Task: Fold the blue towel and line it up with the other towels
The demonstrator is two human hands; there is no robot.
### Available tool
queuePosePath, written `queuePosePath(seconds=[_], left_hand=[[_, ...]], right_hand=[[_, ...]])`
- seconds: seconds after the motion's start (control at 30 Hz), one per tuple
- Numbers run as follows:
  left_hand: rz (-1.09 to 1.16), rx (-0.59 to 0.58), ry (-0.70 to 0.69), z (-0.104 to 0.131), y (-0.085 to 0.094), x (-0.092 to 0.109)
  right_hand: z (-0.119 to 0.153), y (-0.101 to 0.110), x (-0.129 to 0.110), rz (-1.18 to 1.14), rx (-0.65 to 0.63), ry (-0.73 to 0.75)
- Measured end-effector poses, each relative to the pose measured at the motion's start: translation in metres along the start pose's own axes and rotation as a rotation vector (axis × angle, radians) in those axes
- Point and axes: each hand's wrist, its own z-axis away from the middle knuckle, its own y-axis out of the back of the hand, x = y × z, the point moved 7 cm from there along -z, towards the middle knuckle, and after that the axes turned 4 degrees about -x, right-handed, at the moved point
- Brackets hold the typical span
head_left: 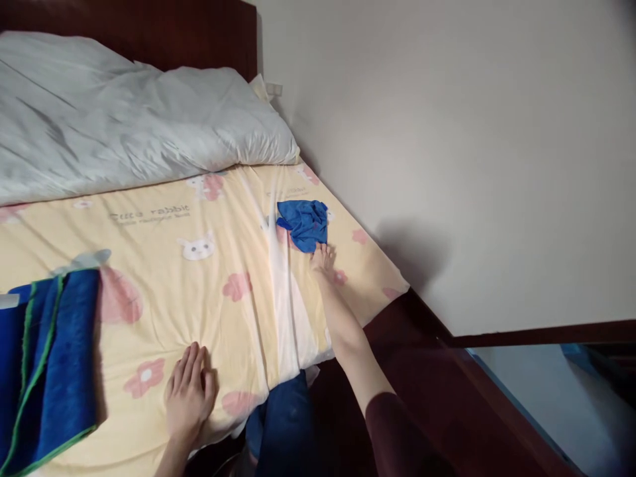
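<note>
My left hand (190,391) lies palm down on the yellow printed bed sheet (163,285), its fingers stretched out and nothing in them. Farther off, my right arm reaches across the bed, and my right hand (322,258) rests at the near edge of a crumpled blue cloth (304,224). The fingers there look extended, with their tips touching the cloth's edge. Bunched and creased, the blue cloth sits near the bed's right side. To the left of my left hand is a folded blue towel (74,351) with green edging.
A puffy pale grey quilt (149,129) lies across the head of the bed, before a dark wooden headboard (209,33). The white wall (462,152) runs close along the bed's right side. A glossy panel (536,391) is at lower right.
</note>
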Motion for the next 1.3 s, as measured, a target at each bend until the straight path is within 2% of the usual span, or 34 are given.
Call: queuePosePath(seconds=[0.07, 0.13, 0.2, 0.23, 0.33, 0.4, 0.47, 0.53, 0.6, 0.63, 0.7, 0.8, 0.87, 0.93, 1.03, 1.13, 1.2, 1.3], left_hand=[[-0.001, 0.005, 0.002, 0.000, 0.000, 0.000], [-0.002, 0.009, 0.007, 0.000, 0.001, 0.001], [0.004, 0.009, 0.013, 0.001, 0.002, 0.002], [0.010, 0.009, 0.016, 0.001, 0.002, 0.002], [0.024, 0.024, 0.023, 0.000, 0.001, 0.000], [0.033, 0.035, 0.025, -0.003, 0.001, -0.002], [0.066, 0.025, 0.031, -0.003, 0.004, -0.003], [0.139, -0.019, 0.032, 0.005, 0.010, 0.003], [0.260, -0.106, 0.027, 0.027, 0.017, 0.019], [0.334, -0.161, 0.017, 0.043, 0.021, 0.031], [0.483, -0.277, -0.029, 0.084, 0.030, 0.066], [0.625, -0.431, -0.167, 0.142, 0.045, 0.123], [0.692, -0.479, -0.213, 0.164, 0.058, 0.148], [0.757, -0.452, -0.187, 0.169, 0.077, 0.158], [0.839, -0.273, -0.057, 0.159, 0.114, 0.147], [0.903, -0.071, 0.067, 0.158, 0.149, 0.120], [0.973, 0.004, 0.139, 0.168, 0.160, 0.099], [1.112, 0.105, 0.345, 0.196, 0.158, 0.059]], right_hand=[[-0.001, 0.000, -0.004, -0.003, -0.018, 0.023], [0.012, 0.000, -0.013, -0.024, -0.039, 0.090], [0.049, -0.003, -0.027, -0.070, -0.073, 0.207], [0.078, -0.007, -0.035, -0.110, -0.104, 0.282], [0.202, -0.018, -0.060, -0.321, -0.153, 0.526], [0.301, -0.025, -0.068, -0.522, -0.145, 0.574], [0.397, -0.030, -0.069, -0.749, -0.143, 0.526], [0.478, -0.027, -0.062, -0.941, -0.097, 0.400], [0.536, -0.023, -0.054, -1.031, -0.140, 0.272], [0.554, -0.019, -0.050, -1.057, -0.166, 0.231], [0.566, -0.010, -0.040, -1.081, -0.215, 0.196], [0.543, 0.006, -0.021, -1.052, -0.253, 0.197], [0.518, 0.023, -0.015, -1.034, -0.261, 0.242], [0.503, 0.045, -0.020, -1.025, -0.258, 0.310], [0.512, 0.078, -0.049, -1.000, -0.254, 0.429], [0.559, 0.095, -0.099, -1.022, -0.358, 0.639], [0.596, 0.096, -0.129, -1.109, -0.466, 0.729], [0.630, 0.083, -0.150, -1.232, -0.618, 0.672]])
